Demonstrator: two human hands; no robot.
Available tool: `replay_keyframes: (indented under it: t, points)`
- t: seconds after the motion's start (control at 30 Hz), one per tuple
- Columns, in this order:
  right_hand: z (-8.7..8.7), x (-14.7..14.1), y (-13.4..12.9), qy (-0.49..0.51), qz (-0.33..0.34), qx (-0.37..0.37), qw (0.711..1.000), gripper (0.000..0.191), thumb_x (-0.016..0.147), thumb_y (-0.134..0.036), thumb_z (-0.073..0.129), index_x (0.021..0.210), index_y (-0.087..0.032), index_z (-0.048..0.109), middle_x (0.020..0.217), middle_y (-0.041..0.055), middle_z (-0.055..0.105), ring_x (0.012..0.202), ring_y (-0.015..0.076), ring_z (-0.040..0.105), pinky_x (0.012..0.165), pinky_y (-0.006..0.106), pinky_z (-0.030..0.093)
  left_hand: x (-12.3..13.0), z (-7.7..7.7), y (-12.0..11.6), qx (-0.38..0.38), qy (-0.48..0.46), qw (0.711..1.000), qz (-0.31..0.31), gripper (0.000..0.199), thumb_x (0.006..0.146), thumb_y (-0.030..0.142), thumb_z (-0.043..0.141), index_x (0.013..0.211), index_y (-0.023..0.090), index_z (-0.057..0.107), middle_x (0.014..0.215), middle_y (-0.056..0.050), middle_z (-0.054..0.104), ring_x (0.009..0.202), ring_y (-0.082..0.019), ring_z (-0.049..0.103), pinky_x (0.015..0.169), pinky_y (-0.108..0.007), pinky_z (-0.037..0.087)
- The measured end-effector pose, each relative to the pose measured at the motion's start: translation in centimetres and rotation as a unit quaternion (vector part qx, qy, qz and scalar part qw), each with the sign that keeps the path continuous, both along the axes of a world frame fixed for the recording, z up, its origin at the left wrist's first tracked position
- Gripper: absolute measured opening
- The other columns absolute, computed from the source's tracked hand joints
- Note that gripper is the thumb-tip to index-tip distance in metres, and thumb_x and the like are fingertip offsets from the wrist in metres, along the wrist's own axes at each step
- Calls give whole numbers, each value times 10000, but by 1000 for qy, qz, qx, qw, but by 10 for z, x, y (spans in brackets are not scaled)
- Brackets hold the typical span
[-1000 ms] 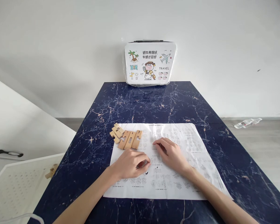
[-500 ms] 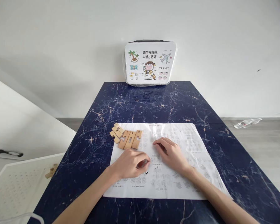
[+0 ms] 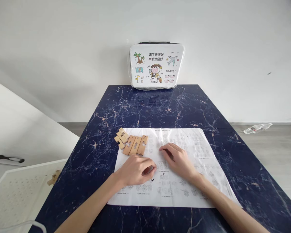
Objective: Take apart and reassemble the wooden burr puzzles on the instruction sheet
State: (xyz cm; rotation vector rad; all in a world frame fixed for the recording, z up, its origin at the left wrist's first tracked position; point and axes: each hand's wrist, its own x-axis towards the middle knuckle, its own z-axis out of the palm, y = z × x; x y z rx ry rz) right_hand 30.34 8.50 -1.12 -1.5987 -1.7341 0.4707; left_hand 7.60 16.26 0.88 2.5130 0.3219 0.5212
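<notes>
A large white sheet [image 3: 203,174] printed with small diagrams lies on the dark blue marbled table. My left hand [image 3: 137,170] rests on its left half, fingers curled together with nothing visible in them. To the right, my right hand [image 3: 178,158] rests on the paper, fingers bent and closed, holding nothing I can see. Just beyond my left hand, three flat notched wooden pieces marked 1, 2 and 3 [image 3: 135,145] lie side by side at the sheet's upper left. Several smaller notched wooden pieces [image 3: 121,138] are heaped against their left side.
A white case with cartoon prints [image 3: 156,66] stands at the table's far edge [image 3: 152,100] by the wall. On the left, a white perforated basket [image 3: 16,194] holds wooden pieces [image 3: 53,177]. Clear plastic bottles [image 3: 257,128] lie on the floor at right.
</notes>
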Motion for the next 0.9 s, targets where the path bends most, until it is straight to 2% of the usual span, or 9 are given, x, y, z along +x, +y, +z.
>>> replay_keyframes:
  t: [0.9]
  points:
    - [2,0,0,-3,2,-4,1000,189,1083,-233,478,1065,-258,665,1017,63,765,895,250,732,742,383,579,0,2,-1,7,0,1000,1,169,1014,201,595,896,169,711,622,39,671,484,-100,564,540,-265,451]
